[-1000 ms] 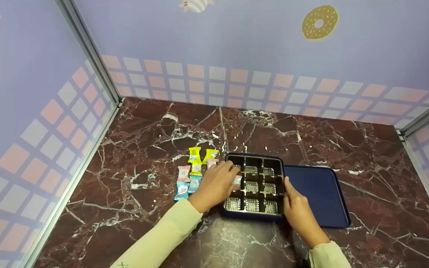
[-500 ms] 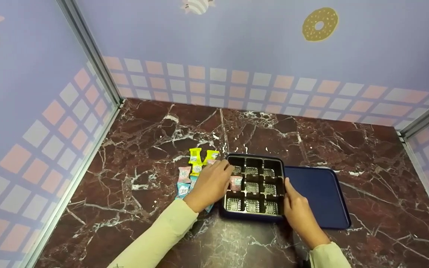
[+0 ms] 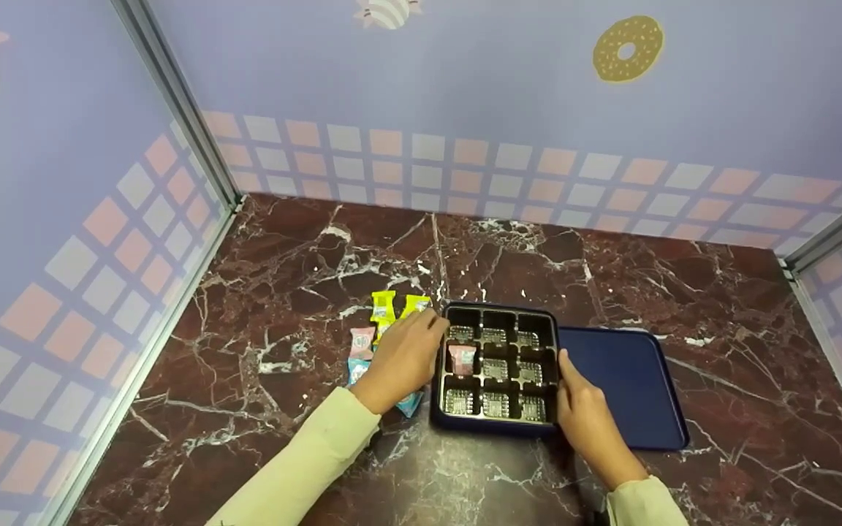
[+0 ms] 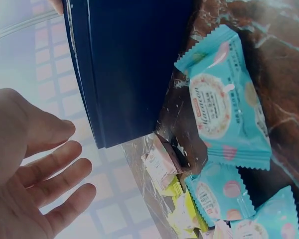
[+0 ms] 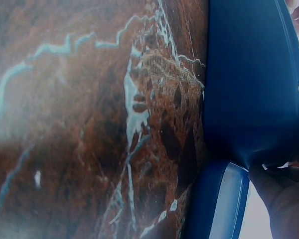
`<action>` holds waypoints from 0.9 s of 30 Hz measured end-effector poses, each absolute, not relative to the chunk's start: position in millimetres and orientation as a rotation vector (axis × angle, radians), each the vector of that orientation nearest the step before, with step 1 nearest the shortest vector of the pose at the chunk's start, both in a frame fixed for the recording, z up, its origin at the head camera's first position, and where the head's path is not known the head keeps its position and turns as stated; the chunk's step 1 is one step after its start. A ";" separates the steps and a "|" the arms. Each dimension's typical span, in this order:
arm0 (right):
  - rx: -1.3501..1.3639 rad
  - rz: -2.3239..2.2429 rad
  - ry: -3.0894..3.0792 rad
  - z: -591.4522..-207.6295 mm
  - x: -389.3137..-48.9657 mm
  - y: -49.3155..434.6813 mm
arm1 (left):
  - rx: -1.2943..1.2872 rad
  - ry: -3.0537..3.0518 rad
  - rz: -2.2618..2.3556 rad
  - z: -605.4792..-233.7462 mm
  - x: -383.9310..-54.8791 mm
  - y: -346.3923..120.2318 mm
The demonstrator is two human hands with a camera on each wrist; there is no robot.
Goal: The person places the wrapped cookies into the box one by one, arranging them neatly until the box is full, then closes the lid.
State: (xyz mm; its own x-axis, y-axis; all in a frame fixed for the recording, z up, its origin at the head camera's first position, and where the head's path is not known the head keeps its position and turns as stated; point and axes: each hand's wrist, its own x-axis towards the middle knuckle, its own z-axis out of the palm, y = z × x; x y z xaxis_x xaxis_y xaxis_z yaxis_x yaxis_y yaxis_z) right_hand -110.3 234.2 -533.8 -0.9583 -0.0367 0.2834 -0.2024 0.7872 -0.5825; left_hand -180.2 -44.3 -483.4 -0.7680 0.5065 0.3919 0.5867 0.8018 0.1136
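A dark blue box [image 3: 494, 424] with a black divided tray stands on the marbled table. One pink wrapped macaron [image 3: 463, 359] sits in its middle-left compartment. My left hand [image 3: 403, 358] hovers just left of the box, over the loose packets; the left wrist view shows its fingers relaxed and holding nothing. Beneath it lie blue wrapped macarons [image 4: 226, 99], with pink [image 3: 362, 342] and yellow packets [image 3: 383, 305] farther off, some partly hidden by the hand. My right hand [image 3: 585, 409] grips the box's right side near the rim.
A flat dark blue lid [image 3: 622, 387] lies right of the box, its left edge against or under it. Patterned purple panels [image 3: 421, 80] enclose the table [image 3: 304, 241] at the back and sides. Small white flecks dot the surface behind the box.
My left hand has let go of the pink macaron in the middle-left compartment and drawn back left over the packets. The right hand stays at the box's side.
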 end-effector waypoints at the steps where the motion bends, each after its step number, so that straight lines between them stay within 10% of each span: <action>1: 0.181 0.931 -2.723 -534.1 -109.8 234.3 | -0.823 -2.652 -0.325 -484.0 -180.3 -44.7; 27: 0.187 0.945 -2.719 -534.5 -110.8 234.9 | -0.701 -2.697 -0.346 -493.1 -190.6 -58.0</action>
State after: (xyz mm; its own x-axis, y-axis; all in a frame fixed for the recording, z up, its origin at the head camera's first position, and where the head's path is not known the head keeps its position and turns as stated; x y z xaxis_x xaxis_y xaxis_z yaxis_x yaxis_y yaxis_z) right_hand -110.8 234.9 -534.5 -0.9589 -0.0370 0.2813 -0.2035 0.7806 -0.5910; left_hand -190.6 -58.0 -493.1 -0.8238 0.4259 0.3741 0.5066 0.8493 0.1487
